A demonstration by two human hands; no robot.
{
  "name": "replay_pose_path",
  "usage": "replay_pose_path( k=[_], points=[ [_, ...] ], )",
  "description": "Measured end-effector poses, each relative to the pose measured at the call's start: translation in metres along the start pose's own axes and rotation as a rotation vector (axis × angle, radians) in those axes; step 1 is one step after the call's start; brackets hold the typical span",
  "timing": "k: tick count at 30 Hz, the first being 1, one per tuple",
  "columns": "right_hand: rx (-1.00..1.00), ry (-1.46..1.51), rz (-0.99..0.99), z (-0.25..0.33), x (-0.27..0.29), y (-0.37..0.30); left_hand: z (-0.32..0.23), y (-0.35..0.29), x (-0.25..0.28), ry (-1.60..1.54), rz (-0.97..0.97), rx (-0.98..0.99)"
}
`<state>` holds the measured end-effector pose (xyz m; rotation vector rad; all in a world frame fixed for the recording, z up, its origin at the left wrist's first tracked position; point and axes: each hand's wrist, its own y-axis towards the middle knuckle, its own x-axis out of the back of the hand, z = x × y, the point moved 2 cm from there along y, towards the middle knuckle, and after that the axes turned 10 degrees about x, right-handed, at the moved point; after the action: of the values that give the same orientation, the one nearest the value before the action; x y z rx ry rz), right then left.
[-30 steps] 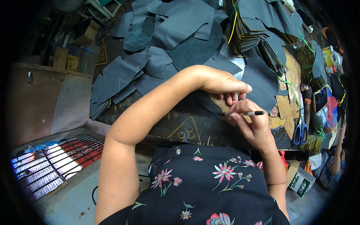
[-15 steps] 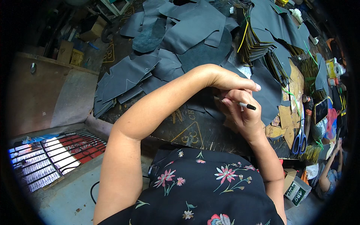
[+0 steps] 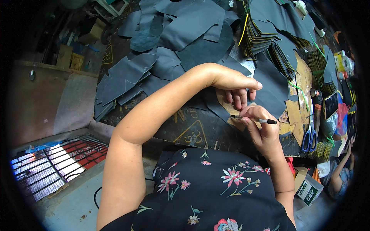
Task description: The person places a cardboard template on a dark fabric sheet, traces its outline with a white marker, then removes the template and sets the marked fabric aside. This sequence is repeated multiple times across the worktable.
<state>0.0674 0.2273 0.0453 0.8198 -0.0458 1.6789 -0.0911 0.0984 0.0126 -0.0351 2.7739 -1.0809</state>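
Observation:
My right hand point(image 3: 264, 131) pinches a white pen with a black end point(image 3: 269, 121) between thumb and fingers. Its tip points left and rests at or just above a tan pattern piece point(image 3: 223, 99). My left hand point(image 3: 239, 85) reaches across from the far side, wrist bent. Its fingers hang down apart onto the tan piece, thumb stretched out to the right. Beneath the tan piece lies dark grey leather point(image 3: 211, 103). More dark leather point(image 3: 271, 86) spreads to the right of my hands. My left palm hides part of the pattern piece.
Cut leather pieces point(image 3: 129, 79) lie in heaps at the left and back of the table. Bundled stacks point(image 3: 256, 38) stand at the back right. Blue-handled scissors point(image 3: 309, 136), a hammer point(image 3: 317, 106) and a phone point(image 3: 330, 106) lie at the right edge. A person's arm point(image 3: 343, 165) shows beyond.
My right hand has moved slightly right and down, away from my left hand, and the pen now lies flatter. The left hand's fingers and the tan piece have come into sight.

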Motion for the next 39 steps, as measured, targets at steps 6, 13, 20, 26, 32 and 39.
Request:
replay_pose_path(
  k=[6, 13, 20, 26, 32, 39],
  points=[
    [-0.004, 0.05, -0.026, 0.001, -0.006, -0.012, 0.004, -0.006, -0.006, 0.084, -0.072, -0.108],
    [-0.048, 0.115, -0.032, -0.002, -0.006, -0.017, 0.011, -0.01, -0.017, 0.309, -0.263, -0.304],
    [-0.073, 0.143, -0.056, -0.002, -0.002, -0.022, 0.012, -0.011, -0.02, 0.354, -0.301, -0.331],
    [-0.041, 0.134, -0.058, -0.003, 0.0, -0.024, 0.013, -0.009, -0.022, 0.337, -0.33, -0.351],
    [-0.103, 0.052, -0.029, 0.001, 0.007, -0.031, 0.014, -0.011, -0.024, 0.353, -0.373, -0.389],
    [-0.125, 0.039, 0.013, 0.005, 0.017, -0.04, 0.011, -0.015, -0.03, 0.401, -0.415, -0.4]
  ],
)
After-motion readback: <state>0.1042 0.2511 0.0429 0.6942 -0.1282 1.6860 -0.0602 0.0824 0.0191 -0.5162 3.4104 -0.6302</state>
